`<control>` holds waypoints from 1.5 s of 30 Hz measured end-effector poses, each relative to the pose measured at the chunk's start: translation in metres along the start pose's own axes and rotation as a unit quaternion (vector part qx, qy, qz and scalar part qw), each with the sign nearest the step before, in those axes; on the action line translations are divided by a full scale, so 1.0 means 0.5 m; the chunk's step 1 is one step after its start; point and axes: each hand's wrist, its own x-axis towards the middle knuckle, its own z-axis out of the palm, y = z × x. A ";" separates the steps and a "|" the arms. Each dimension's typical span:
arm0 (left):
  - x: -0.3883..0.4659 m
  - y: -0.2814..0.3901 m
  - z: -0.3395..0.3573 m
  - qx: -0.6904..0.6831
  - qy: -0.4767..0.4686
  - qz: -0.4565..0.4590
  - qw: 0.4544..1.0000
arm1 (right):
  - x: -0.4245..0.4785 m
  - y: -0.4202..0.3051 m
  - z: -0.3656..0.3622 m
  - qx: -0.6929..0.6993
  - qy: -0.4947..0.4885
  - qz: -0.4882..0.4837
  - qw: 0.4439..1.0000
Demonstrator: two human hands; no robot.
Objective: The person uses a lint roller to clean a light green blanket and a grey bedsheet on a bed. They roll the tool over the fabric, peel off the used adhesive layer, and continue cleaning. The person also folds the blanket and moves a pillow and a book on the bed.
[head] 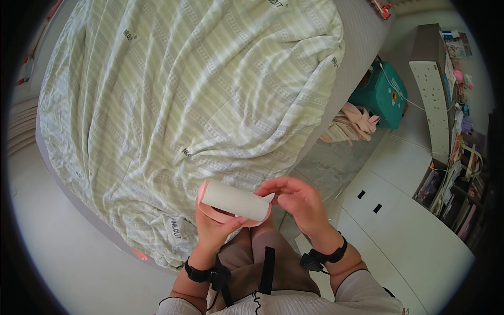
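My left hand (pixel 214 228) grips a lint roller from below, its thumb along the lower edge. The roller has a white paper roll (pixel 236 200) set in a pink holder (pixel 215 213). At the roll's right end, a small corner of the sheet (pixel 269 197) stands up from the surface. My right hand (pixel 297 199) is at that end, its fingers curled close around the raised corner. Whether they pinch it is hidden. Under and beyond the roller lies a rumpled green, white and grey striped quilt (pixel 197 98) on a bed.
Close to the bed's right side stand a green bin (pixel 384 96) and a heap of pink cloth (pixel 350 124) on grey floor tiles (pixel 327 167). White cabinet doors (pixel 393 220) run along the right, below crowded shelves (pixel 462 169). Pale floor (pixel 71 252) lies at left.
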 end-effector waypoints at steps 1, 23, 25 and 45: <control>0.000 -0.001 -0.001 -0.005 0.003 -0.005 1.000 | -0.003 0.005 0.003 -0.066 -0.005 -0.025 0.997; 0.000 -0.054 -0.028 0.088 -0.085 -0.074 0.990 | 0.071 0.044 -0.067 -0.144 0.145 -0.162 0.966; 0.000 -0.062 -0.032 0.096 -0.086 -0.084 0.988 | 0.069 0.041 -0.066 -0.148 0.149 -0.174 0.962; 0.019 -0.169 -0.112 0.027 -0.028 -0.091 0.995 | -0.017 0.015 0.033 -0.329 0.002 -0.384 0.863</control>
